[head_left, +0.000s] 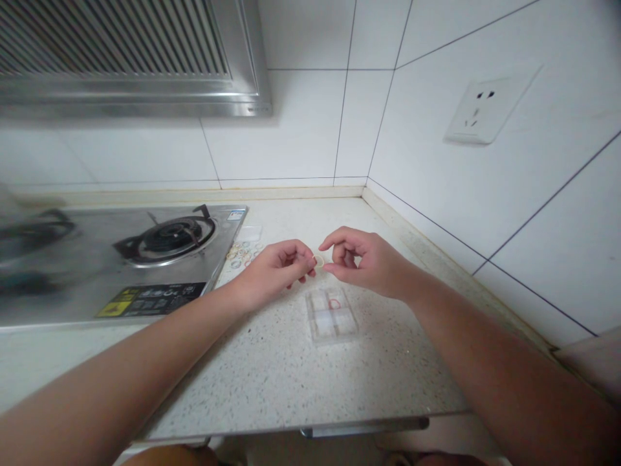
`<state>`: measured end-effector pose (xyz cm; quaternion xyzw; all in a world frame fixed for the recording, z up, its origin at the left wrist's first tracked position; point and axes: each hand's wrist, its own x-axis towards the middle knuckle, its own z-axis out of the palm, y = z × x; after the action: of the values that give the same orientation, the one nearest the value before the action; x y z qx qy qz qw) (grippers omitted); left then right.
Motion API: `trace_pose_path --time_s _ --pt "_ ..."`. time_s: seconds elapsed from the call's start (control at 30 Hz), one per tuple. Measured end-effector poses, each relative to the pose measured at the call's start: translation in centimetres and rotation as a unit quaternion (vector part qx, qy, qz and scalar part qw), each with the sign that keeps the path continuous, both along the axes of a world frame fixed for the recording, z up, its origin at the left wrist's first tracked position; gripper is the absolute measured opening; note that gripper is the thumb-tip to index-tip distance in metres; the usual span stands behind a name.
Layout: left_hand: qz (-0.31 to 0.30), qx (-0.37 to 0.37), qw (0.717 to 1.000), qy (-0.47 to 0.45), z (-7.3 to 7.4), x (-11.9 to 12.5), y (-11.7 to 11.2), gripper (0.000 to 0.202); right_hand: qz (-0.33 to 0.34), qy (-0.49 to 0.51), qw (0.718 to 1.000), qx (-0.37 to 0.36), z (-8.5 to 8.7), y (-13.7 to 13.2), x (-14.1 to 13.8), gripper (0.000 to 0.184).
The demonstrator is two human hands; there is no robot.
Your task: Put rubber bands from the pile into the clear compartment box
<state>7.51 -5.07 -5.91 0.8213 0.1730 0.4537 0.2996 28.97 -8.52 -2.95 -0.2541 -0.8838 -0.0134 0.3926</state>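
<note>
My left hand (284, 266) pinches a small pale yellow ring-shaped band (319, 261) between thumb and fingertips, above the counter. Close by on the right, my right hand (361, 259) has its thumb and index finger apart, with the thumb tip near the band; whether it touches is too small to tell. Below both hands lies a clear plastic box (334, 333) with compartments. A red band (334, 303) sits in a compartment at its far side. Beyond my left hand, a loose pile of small coloured bands (237, 254) lies beside the stove, partly hidden by that hand.
A gas stove (145, 272) with black burners fills the left of the speckled counter (291, 388). Near the pile lies a clear plastic piece (250, 233). A range hood (145, 97) hangs above. Tiled walls meet at the back corner, and a socket (478, 110) is on the right.
</note>
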Motion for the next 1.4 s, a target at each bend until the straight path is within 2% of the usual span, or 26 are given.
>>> trace_pose_path --time_s 0.13,0.43,1.1,1.4 --pt "-0.012 -0.012 1.0 -0.003 -0.04 0.0 -0.02 0.021 -0.005 -0.023 1.0 0.0 0.08 0.03 0.1 0.034" --pt "-0.024 -0.022 0.999 0.007 -0.02 -0.04 0.13 0.025 -0.001 -0.037 0.999 0.003 0.01 -0.06 0.09 0.032" --pt "-0.048 -0.031 0.998 0.024 -0.07 -0.27 0.22 0.024 0.001 -0.007 1.0 0.02 0.03 -0.13 0.06 0.018" --pt "-0.04 -0.025 0.998 0.032 -0.13 -0.21 0.21 0.026 0.003 -0.01 1.0 0.029 -0.02 0.13 0.04 0.017"
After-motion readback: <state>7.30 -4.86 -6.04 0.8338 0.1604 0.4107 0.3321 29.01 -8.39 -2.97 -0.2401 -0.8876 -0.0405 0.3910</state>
